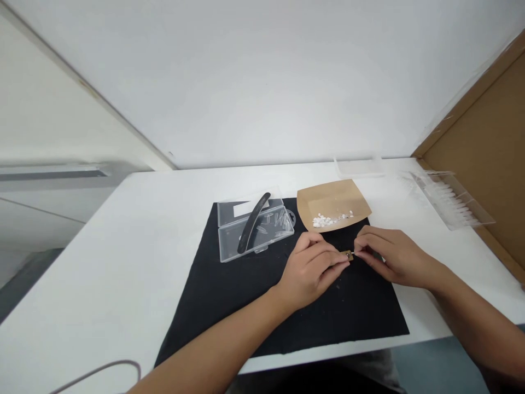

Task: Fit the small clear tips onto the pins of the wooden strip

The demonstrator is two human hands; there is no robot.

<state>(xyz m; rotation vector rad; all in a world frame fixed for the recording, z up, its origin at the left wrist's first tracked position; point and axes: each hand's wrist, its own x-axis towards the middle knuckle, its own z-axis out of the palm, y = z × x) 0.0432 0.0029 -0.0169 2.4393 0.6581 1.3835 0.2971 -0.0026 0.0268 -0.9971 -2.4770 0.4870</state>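
My left hand (314, 268) is closed, its fingertips pinching a small gold-coloured clipper (349, 255); most of the clipper is hidden behind the fingers. Just to its right, my right hand (388, 254) is closed in a pinch on a small white nail tip (354, 253), which points at the clipper's end. Both hands are over a black mat (328, 317). Beyond them, a brown paper tray (332, 200) holds many small white pieces (324, 220). A clear hinged plastic case (229, 243) lies open on the left, with clear nail tips (281, 219) inside.
A curved black nail file (253, 221) rests across the case. At the right, a clear packet of white nail tips (451, 200) lies by a brown board (488, 137). A clear plastic tray (359, 167) stands near the wall. A cable (110, 365) is at the lower left.
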